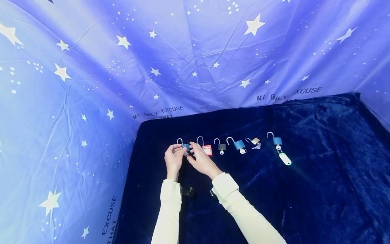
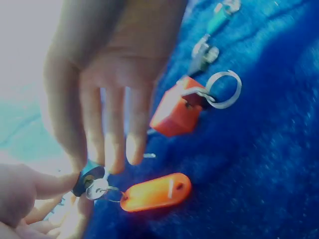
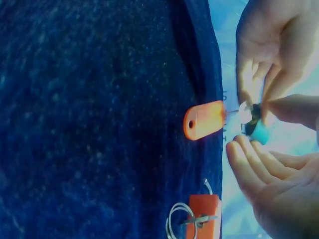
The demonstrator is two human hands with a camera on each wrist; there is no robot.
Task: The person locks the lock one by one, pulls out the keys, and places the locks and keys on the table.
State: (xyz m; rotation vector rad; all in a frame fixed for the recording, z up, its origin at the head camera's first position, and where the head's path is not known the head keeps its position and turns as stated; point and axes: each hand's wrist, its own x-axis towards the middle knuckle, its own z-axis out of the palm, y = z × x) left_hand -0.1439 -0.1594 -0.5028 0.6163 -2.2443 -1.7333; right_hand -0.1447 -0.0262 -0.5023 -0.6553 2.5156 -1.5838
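A small blue padlock (image 1: 186, 147) with its shackle raised is pinched between the thumb and fingers of my left hand (image 1: 173, 156). A key (image 2: 96, 189) sits in the padlock's base, and an orange tag (image 2: 155, 192) hangs from its ring. My right hand (image 1: 202, 161) comes in from the other side, fingers straight and spread. Its thumb reaches the padlock's edge in the left wrist view. Just right of the padlock lies a red padlock (image 1: 207, 150) with a white label, partly overlapped by the right hand in the head view.
Farther right on the dark blue cloth (image 1: 320, 176) lie a black padlock (image 1: 221, 146), a larger blue padlock (image 1: 239, 145), a brass padlock (image 1: 255, 140) and another blue padlock (image 1: 277, 141) with a pale green tag (image 1: 285, 159). A star-printed curtain (image 1: 195, 61) rises behind.
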